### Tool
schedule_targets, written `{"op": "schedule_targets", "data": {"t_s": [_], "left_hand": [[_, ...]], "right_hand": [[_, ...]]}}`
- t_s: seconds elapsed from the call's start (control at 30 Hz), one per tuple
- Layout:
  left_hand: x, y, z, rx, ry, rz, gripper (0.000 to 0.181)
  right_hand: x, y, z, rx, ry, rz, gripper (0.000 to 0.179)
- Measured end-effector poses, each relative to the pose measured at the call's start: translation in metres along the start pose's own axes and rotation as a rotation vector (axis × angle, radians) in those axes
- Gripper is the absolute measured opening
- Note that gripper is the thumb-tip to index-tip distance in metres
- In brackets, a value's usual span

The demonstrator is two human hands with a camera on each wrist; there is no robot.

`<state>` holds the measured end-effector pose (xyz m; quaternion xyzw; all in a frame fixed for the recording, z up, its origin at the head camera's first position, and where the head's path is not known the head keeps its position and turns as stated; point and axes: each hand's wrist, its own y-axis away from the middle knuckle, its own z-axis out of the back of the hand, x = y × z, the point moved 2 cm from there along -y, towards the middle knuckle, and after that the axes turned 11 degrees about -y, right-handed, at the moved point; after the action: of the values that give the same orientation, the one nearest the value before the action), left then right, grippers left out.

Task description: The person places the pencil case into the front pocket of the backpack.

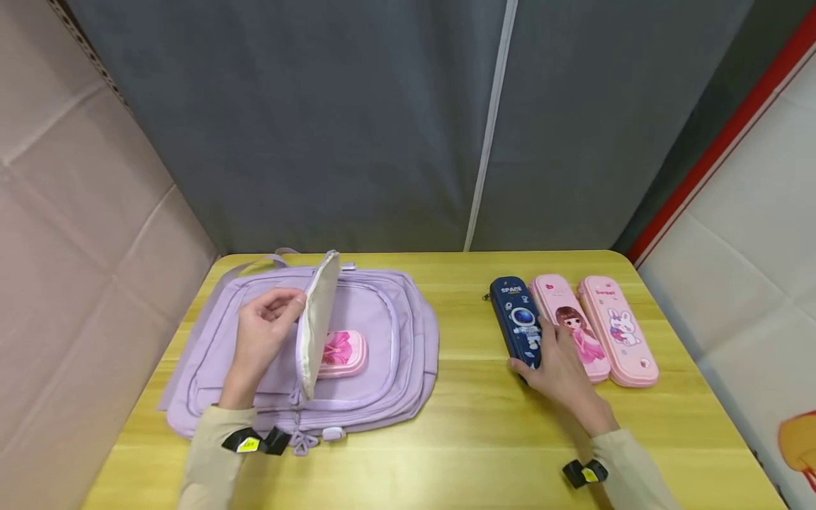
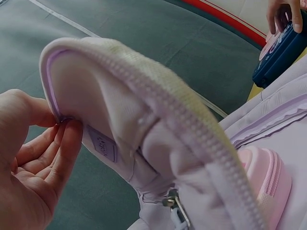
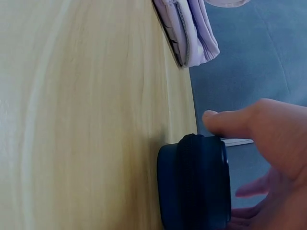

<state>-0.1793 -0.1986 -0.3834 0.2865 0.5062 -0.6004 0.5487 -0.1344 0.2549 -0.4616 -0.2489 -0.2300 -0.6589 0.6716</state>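
A lilac backpack (image 1: pixel 255 397) lies flat on the table with its front pocket unzipped. Fingertips and thumb of my left hand (image 1: pixel 258 343) pinch the edge of the pocket flap (image 1: pixel 319 326), lifting it upright with its pale lining showing. Inside the pocket sits a pink pencil case (image 1: pixel 347 354), partly hidden behind the flap. Over on the right, my right hand (image 1: pixel 564 375) grips the near end of a navy pencil case (image 1: pixel 513 312) with an astronaut print, thumb on its left side and fingers across its right. The left wrist view shows the flap's zipper pull (image 2: pixel 178 208).
Two more pink pencil cases lie beside the navy one: one with a doll print (image 1: pixel 576 322), one with a rabbit print (image 1: pixel 615 329). A wooden-topped table (image 1: pixel 465 439) carries everything. Grey curtain (image 1: pixel 319 127) hangs behind; pale padded walls stand on both sides.
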Motion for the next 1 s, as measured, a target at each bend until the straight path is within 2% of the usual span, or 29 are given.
{"op": "schedule_targets", "data": {"t_s": [0.2, 0.6, 0.73, 1.0], "left_hand": [[0.001, 0.001, -0.001, -0.002, -0.004, 0.005, 0.018], [0.002, 0.002, -0.005, 0.012, -0.005, 0.001, 0.020], [0.001, 0.002, -0.006, 0.007, 0.012, -0.003, 0.017], [0.000, 0.002, -0.008, 0.003, 0.039, -0.004, 0.013]], "right_hand": [[0.001, 0.006, -0.002, 0.034, 0.023, -0.028, 0.116], [0.000, 0.009, -0.003, 0.082, 0.058, -0.044, 0.122], [-0.002, 0.008, -0.005, 0.048, 0.026, -0.067, 0.121], [-0.011, 0.005, -0.010, -0.066, -0.108, -0.148, 0.102]]}}
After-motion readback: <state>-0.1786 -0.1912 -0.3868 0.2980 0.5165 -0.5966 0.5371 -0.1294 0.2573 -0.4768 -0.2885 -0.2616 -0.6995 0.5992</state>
